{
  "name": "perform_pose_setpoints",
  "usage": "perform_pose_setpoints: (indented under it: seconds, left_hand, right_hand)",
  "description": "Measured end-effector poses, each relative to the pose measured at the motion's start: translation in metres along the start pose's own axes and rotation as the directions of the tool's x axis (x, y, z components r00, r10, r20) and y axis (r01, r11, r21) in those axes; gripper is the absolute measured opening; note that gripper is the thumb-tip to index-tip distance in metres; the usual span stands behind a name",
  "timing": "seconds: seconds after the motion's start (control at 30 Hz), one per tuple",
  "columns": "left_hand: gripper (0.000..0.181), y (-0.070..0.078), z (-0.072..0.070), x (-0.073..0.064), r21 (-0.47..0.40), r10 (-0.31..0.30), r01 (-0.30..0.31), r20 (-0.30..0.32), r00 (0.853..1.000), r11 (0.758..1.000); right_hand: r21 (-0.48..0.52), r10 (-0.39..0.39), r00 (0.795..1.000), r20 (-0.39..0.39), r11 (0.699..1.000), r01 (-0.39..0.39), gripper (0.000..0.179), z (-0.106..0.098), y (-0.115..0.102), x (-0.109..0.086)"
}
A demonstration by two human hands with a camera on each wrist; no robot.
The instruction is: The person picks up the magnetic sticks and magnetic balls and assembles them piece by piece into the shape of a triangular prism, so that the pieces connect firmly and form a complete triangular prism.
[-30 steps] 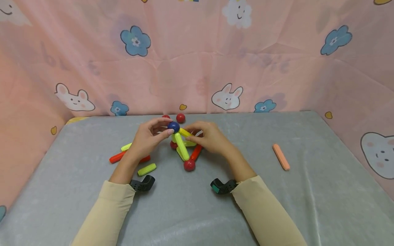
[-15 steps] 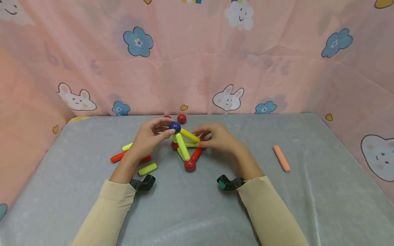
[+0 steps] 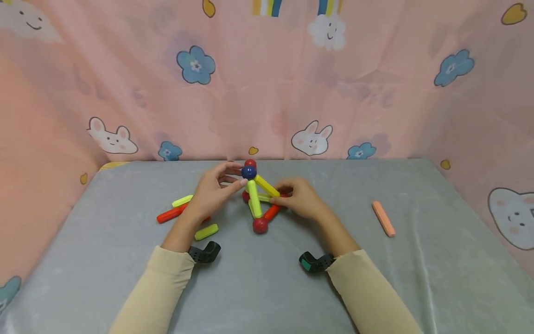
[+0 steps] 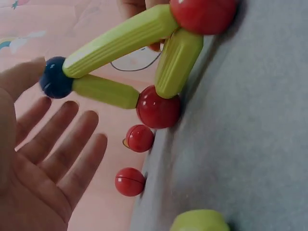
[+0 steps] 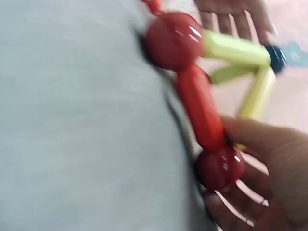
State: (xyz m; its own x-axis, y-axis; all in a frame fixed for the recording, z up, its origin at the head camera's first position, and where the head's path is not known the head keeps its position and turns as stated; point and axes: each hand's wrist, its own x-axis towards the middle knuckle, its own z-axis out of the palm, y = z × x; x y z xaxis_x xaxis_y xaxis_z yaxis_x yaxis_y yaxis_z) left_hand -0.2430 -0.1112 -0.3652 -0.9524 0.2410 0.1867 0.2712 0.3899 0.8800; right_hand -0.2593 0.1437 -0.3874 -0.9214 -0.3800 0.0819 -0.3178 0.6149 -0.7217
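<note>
A pyramid of toy rods and balls stands on the grey table, with a blue ball (image 3: 249, 172) on top and red balls at its base corners. Against the blue ball rests the thumb of my left hand (image 3: 212, 192); its other fingers are extended and spread in the left wrist view. My right hand (image 3: 302, 197) pinches the right corner, thumb by the red rod (image 5: 199, 108) and fingers behind the red ball (image 5: 221, 168). A yellow rod (image 3: 267, 186) slopes from the blue ball down to that corner. Yellow-green rods (image 3: 254, 199) form other edges.
Loose red balls (image 4: 129, 182) lie behind the pyramid. Left of it, partly under my left forearm, are a red rod (image 3: 168, 215) and yellow-green rods (image 3: 206, 232). A peach rod (image 3: 384, 219) lies at right. A pink printed curtain (image 3: 250, 102) hangs behind the table.
My right hand has slid down the yellow rod to the red ball at the right corner. My left thumb has shifted from the blue ball's front to its lower edge. The head view has tilted slightly.
</note>
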Motion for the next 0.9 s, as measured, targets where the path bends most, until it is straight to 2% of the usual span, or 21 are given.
perform_pose_setpoints:
  seconds: [0.1,0.2,0.3,0.4,0.57,0.67,0.83,0.9]
  left_hand:
    - [0.042,0.002,0.0,-0.001,0.048,-0.05,0.051,-0.021,0.999,0.998]
    - [0.037,0.004,0.0,-0.001,0.154,-0.083,0.088,-0.038,0.996,0.984]
    - [0.03,0.006,0.0,-0.001,0.272,-0.102,0.112,-0.053,0.993,0.956]
    - [0.026,0.011,-0.004,-0.003,0.35,-0.131,0.143,-0.057,0.99,0.926]
    - [0.025,0.019,-0.022,-0.013,0.47,-0.226,0.196,0.006,0.974,0.86]
    - [0.023,0.02,-0.037,-0.021,0.526,-0.249,0.175,0.073,0.966,0.832]
    - [0.023,0.013,-0.057,-0.036,0.552,-0.204,0.073,0.18,0.962,0.831]
    - [0.025,0.008,-0.063,-0.043,0.552,-0.191,0.054,0.195,0.962,0.832]
  right_hand:
    - [-0.026,0.075,0.993,-0.087,0.997,-0.077,0.03,0.003,0.0,-0.007]
    - [-0.042,0.107,0.985,-0.136,0.993,-0.114,0.034,0.005,-0.001,-0.013]
    - [-0.034,0.098,0.989,-0.112,0.994,-0.103,0.035,0.006,0.0,-0.02]
    - [-0.019,0.086,0.994,-0.064,0.996,-0.087,0.036,0.007,0.0,-0.026]
    - [0.003,0.07,0.996,-0.06,0.998,-0.07,0.035,0.008,0.003,-0.034]
    - [0.026,0.063,0.995,-0.076,0.998,-0.062,0.033,0.01,0.008,-0.038]
    - [0.067,0.056,0.992,-0.116,0.997,-0.049,0.031,0.015,0.017,-0.044]
    - [0.074,0.048,0.99,-0.13,0.997,-0.039,0.03,0.017,0.017,-0.043]
